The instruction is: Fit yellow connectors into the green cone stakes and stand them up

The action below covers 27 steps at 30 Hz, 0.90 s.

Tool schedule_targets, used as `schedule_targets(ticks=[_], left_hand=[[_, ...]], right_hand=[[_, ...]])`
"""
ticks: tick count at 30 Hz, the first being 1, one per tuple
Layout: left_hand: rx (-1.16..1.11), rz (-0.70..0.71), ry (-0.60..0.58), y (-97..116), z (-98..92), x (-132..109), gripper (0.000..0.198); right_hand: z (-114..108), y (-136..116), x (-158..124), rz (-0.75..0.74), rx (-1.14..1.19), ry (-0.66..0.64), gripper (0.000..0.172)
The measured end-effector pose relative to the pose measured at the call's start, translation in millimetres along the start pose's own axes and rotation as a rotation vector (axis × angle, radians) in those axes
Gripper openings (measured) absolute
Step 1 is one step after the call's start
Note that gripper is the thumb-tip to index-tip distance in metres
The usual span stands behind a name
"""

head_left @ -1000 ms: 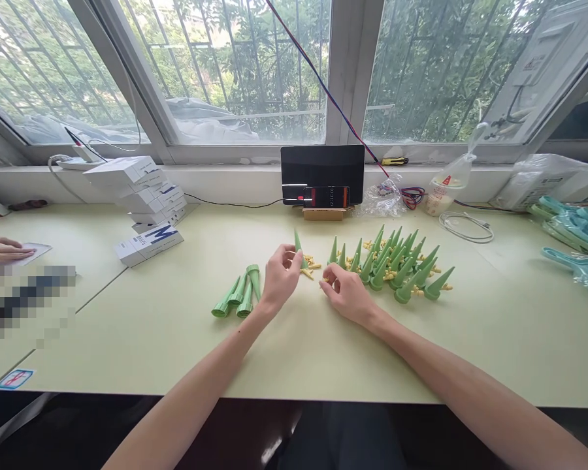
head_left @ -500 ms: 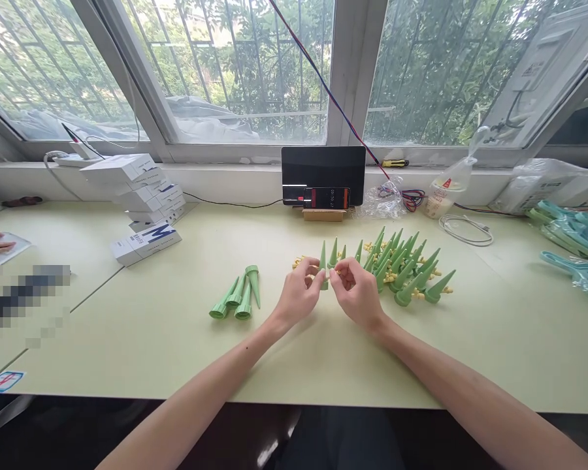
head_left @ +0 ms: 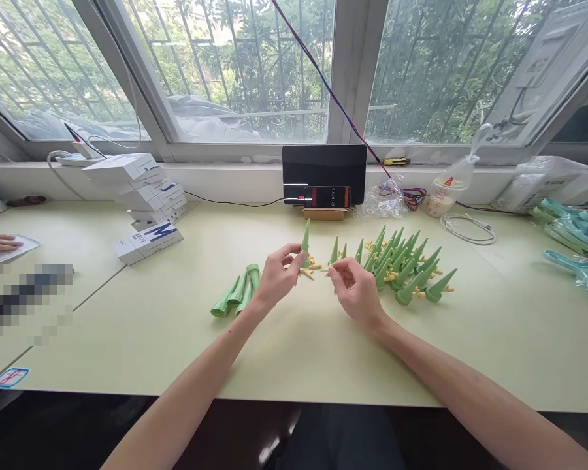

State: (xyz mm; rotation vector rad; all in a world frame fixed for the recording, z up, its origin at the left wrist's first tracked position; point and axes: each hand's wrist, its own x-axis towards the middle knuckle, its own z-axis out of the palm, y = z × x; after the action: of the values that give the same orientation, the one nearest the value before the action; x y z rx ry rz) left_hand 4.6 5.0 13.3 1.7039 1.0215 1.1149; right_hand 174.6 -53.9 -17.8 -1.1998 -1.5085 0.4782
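My left hand grips an upright green plastic spike, its pointed tip up and its base partly behind the fingers. To the right, my right hand pinches a thin pale-yellow piece between thumb and forefinger, apart from the spike. Small yellow pieces lie loose on the table just beyond my left hand. Left of that hand, several bare green spikes rest with their wide threaded ends showing. On the right stands a dense cluster of green spikes with yellow pieces at their bases.
A phone leans on a cardboard stand before a black screen. White boxes are stacked at the back left. A bagged cup, a white cable and wrapped teal items lie right. Another person's hand is at far left.
My left hand has moved left with the green spike, away from my right hand, uncovering loose yellow pieces. The right hand has stayed nearly in place. The other person's hand shifted slightly right.
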Motion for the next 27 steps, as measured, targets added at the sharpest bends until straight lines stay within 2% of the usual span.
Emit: schedule_targets(ticks=[5, 9, 14, 19, 27], left_hand=[[-0.057, -0.004, -0.122, -6.6, 17.3, -9.6, 0.029], [-0.100, -0.031, -0.087, -9.5, 30.4, -17.7, 0.029], [-0.173, -0.075, -0.069, -9.2, 37.3, -22.8, 0.029], [-0.238, -0.086, -0.080, -10.5, 34.3, -18.1, 0.030], [-0.207, -0.071, -0.160, -6.2, 16.2, -6.3, 0.030]], right_hand=[[-0.1, -0.4, -0.2, -0.006, 0.014, 0.043, 0.016], [0.5, -0.9, -0.2, 0.002, 0.012, 0.045, 0.015], [0.1, 0.3, -0.2, 0.004, -0.009, 0.042, 0.016], [-0.5, 0.9, -0.1, 0.002, -0.006, 0.039, 0.016], [0.2, 2.1, 0.1, -0.001, 0.042, 0.033, 0.017]])
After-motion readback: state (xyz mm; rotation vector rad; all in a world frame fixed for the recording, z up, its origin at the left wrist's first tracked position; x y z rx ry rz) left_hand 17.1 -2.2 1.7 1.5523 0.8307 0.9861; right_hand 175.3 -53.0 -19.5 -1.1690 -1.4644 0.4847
